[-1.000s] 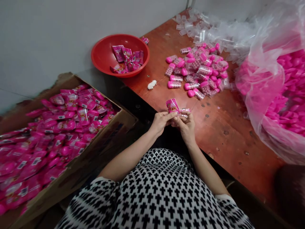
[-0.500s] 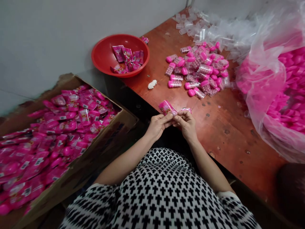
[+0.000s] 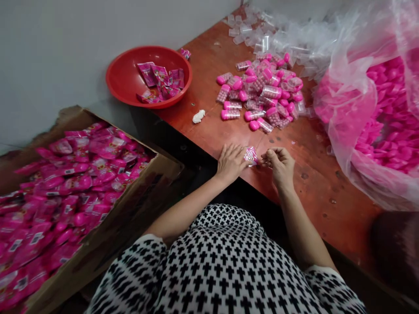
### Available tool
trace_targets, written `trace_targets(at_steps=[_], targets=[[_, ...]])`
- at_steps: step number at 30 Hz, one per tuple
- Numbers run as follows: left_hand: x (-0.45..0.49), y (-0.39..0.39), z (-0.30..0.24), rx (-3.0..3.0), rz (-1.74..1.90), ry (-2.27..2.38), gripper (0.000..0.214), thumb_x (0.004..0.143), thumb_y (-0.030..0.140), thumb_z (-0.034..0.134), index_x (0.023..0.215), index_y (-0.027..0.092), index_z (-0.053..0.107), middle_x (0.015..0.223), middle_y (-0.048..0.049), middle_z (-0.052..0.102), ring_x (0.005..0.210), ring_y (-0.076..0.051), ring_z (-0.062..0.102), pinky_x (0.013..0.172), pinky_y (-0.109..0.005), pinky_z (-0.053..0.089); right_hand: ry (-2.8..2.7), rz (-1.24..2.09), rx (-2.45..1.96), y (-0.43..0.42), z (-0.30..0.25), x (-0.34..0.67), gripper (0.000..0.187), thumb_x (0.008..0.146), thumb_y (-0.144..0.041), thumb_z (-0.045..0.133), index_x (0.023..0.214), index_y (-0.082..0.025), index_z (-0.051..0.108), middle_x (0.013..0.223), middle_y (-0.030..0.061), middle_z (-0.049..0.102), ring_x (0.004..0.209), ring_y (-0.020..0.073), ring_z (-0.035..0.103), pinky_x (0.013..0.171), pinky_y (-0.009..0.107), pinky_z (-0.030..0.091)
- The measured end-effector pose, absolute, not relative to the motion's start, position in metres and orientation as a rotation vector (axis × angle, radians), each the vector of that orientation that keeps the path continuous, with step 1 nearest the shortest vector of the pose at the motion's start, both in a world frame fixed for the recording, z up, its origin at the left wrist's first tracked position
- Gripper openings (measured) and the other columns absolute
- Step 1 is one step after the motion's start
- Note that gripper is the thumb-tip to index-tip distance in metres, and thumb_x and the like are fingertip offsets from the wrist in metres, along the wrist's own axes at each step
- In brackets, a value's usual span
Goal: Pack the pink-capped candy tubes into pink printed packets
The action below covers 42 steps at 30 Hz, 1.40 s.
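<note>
Head view: I see my left hand (image 3: pixel 231 163) flat, fingers extended, thumb side against the packet (image 3: pixel 251 155) on the table (image 3: pixel 314 194); my right hand (image 3: pixel 266 157), fingers curled, just right of the packet, whether clamped on anything I cannot tell. Beyond the packet, tubes (image 3: pixel 265 89); left, bowl (image 3: pixel 121 78) and box (image 3: pixel 153 181); right, bag (image 3: pixel 343 93).

The small packet (image 3: pixel 251 155) looks shiny and crinkled. The bowl (image 3: pixel 121 80) is smooth, glossy plastic; the box (image 3: pixel 131 205), matt cardboard.

2 forearms (image 3: pixel 191 207) extended forward, left hand (image 3: pixel 231 164) flat, palm down, right hand (image 3: pixel 280 169) curled
</note>
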State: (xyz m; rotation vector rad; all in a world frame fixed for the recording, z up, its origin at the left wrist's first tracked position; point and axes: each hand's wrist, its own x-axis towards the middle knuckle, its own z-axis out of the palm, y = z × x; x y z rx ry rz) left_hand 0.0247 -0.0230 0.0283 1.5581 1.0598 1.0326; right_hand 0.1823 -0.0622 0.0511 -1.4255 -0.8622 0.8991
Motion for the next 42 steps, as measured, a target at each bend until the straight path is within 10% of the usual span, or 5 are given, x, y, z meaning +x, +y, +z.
trace_targets(at_steps=[7,16,24,35,42], targets=[[0.036,-0.015,0.015,1.554,1.031,1.104,0.021,0.07,0.016,0.071,0.083,0.032,0.072,0.116,-0.0011,0.068,0.136,-0.025,0.036,0.115,-0.052,0.002,-0.947,0.863,-1.553,-0.058,0.043,0.19,0.028,0.074,-0.045,0.067,0.078,-0.019,0.058,0.067,-0.0014,0.065,0.058,0.0122,0.062,0.055,0.026,0.052],[0.028,-0.026,0.039,1.143,1.134,1.034,0.038,0.061,0.013,0.079,0.096,0.028,0.072,0.115,-0.0033,0.068,0.122,-0.021,0.053,0.107,-0.035,0.035,-0.868,1.103,-1.399,-0.037,0.041,0.179,0.039,0.067,-0.039,0.073,0.096,-0.021,0.054,0.068,-0.0049,0.064,0.048,0.0091,0.055,0.039,0.019,0.042],[0.017,-0.023,0.041,0.624,0.946,0.961,0.033,0.062,0.039,0.079,0.071,0.009,0.068,0.068,-0.0052,0.068,0.058,-0.014,0.065,0.062,-0.026,0.056,-0.881,1.084,-1.381,-0.024,0.05,0.158,0.044,0.057,-0.036,0.08,0.089,-0.02,0.055,0.055,-0.0083,0.055,0.046,0.0093,0.05,0.045,0.022,0.041],[-0.013,-0.016,0.036,0.466,0.97,1.024,0.033,0.056,0.029,0.083,0.073,0.006,0.069,0.071,-0.0091,0.07,0.059,-0.015,0.066,0.057,-0.026,0.055,-1.72,0.097,-2.092,0.015,0.061,0.206,0.033,0.082,-0.043,0.057,0.105,-0.019,0.064,0.108,0.0133,0.062,0.099,0.0276,0.057,0.08,0.041,0.044],[-0.016,-0.013,0.039,0.328,1.019,0.992,0.032,0.051,0.028,0.086,0.069,0.009,0.067,0.065,-0.0048,0.068,0.055,-0.013,0.063,0.056,-0.025,0.053,-1.918,0.113,-2.31,0.061,0.064,0.225,0.032,0.083,-0.043,0.055,0.095,-0.017,0.067,0.108,0.0155,0.064,0.095,0.0287,0.057,0.075,0.038,0.044]])
